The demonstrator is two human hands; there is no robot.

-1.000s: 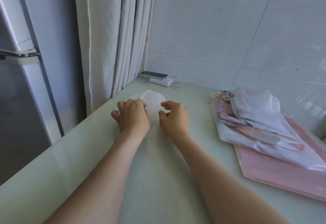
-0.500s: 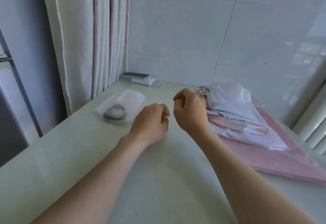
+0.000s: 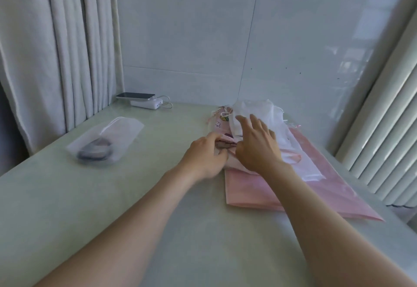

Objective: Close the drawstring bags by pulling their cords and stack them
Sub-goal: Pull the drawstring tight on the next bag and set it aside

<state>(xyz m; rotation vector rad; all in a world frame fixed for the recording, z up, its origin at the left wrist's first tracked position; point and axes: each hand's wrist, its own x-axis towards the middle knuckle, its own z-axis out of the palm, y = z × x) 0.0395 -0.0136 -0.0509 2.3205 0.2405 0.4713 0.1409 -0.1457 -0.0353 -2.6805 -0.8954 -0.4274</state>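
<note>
A sheer white drawstring bag (image 3: 106, 142) with a dark object inside lies alone at the table's left. A pile of bags (image 3: 255, 115), white and pink, some printed, sits right of centre on a large pink flat bag (image 3: 259, 196). My left hand (image 3: 206, 155) is at the pile's near left edge, its fingers curled round a small pink bag with something dark in it (image 3: 224, 144). My right hand (image 3: 257, 144) rests on top of the pile with its fingers spread and straight. What lies under my hands is hidden.
A phone (image 3: 135, 96) lies on a white power bank (image 3: 147, 103) with a cable at the back of the pale green table (image 3: 112, 207). A curtain (image 3: 58, 49) hangs at the left, a tiled wall stands behind, and a ribbed radiator (image 3: 383, 140) rises at the right.
Both hands left the sheer white bag at the left and moved right to the pile. The left hand now grips a small pink bag; the right hand has opened onto the pile.
</note>
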